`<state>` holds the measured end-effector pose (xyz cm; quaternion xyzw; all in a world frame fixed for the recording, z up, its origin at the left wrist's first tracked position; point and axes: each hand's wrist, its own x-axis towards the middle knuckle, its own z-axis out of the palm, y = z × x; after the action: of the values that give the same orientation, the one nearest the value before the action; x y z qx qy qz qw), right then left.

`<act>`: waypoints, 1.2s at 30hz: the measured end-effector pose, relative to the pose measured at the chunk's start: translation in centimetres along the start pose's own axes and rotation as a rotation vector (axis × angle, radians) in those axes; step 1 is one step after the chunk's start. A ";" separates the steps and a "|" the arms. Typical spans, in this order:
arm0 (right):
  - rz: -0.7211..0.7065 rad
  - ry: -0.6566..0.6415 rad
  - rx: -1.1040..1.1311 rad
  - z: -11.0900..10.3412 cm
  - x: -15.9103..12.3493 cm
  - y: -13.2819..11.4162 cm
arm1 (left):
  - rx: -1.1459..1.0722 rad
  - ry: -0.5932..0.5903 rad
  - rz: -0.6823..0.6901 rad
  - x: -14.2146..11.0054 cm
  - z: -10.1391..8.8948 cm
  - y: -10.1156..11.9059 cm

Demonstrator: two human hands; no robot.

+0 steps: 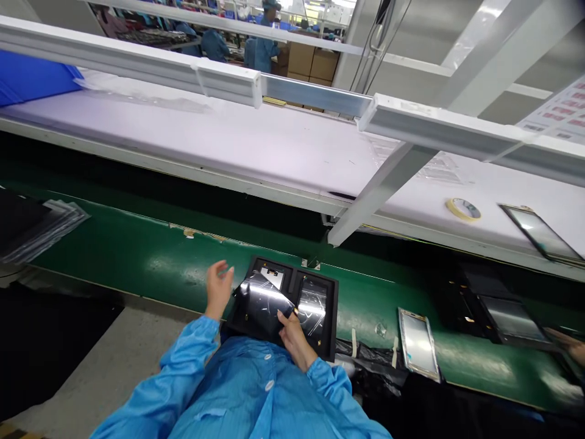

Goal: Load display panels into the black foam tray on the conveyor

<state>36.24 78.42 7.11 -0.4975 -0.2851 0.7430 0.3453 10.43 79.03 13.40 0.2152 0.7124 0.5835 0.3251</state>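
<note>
The glossy black panel [262,305] sits tilted over the left compartment of the black tray [333,305], its near corner raised toward me and its far edge dipping into the tray. My right hand [295,338] holds it at that near right corner, thumb and fingertips pinching the edge; exactly how many fingers bear on it I cannot tell. My left hand [218,288] hovers just beside the panel's left edge, fingers loosely spread and slightly curled, touching nothing as far as I can see.

To handle this well, I judge the grip should stay on the edges only, since the face is reflective and would show any print. One pinched corner is a weak hold on a thin sheet, so bringing the left hand onto the opposite edge would steady it and keep it from twisting. I would keep the panel level with the compartment walls so no corner catches.

In the tray's right compartment lies another shiny panel [312,305]. The tray rests on the green conveyor belt [137,256], close to my blue smock. Further right on the belt lies a silver-framed screen [418,344], well apart from the tray, and beyond it a dark tray with another screen [509,317], where another person's hand [571,347] reaches in. A stack of clear bags [50,225] lies far left. On the white shelf [228,134] above sit a roll of tape [463,208] and a framed display [539,231].
</note>
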 end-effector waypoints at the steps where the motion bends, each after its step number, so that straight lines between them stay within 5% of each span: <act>1: 0.031 0.016 0.023 0.2 -0.1 0.6 | -0.029 0.095 -0.062 -1.2 -0.2 -1.1; 4: 0.070 0.051 0.057 0.9 -0.1 1.7 | -0.092 0.009 -0.287 -5.3 1.1 -5.0; 7: 0.106 0.023 0.119 1.4 -0.4 2.0 | -0.185 -0.141 -0.366 -7.1 3.4 -7.9; 11: 0.249 -0.097 0.077 -0.2 -1.4 2.0 | -0.240 -0.181 -0.340 -3.9 3.9 -9.0; 17: 0.292 0.136 -0.005 -5.2 -2.0 2.6 | -0.091 -0.286 -0.341 2.6 4.9 -10.2; 22: 0.243 0.131 -0.009 -7.3 -2.5 3.2 | 0.058 -0.352 -0.302 3.4 8.3 -11.8; 27: 0.227 0.119 -0.056 -8.4 -2.6 3.9 | 0.176 -0.341 -0.227 2.8 9.2 -13.0; 31: 0.154 0.123 -0.255 -7.5 -0.5 3.3 | 0.246 -0.237 -0.196 2.2 9.3 -14.0; 36: -0.111 0.080 -0.797 -3.2 4.5 1.1 | 0.211 -0.217 -0.176 1.7 9.3 -14.2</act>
<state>37.79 81.63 2.73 -0.6047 -0.5635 0.5346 0.1759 16.93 83.48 -1.74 0.2468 0.7463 0.4482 0.4256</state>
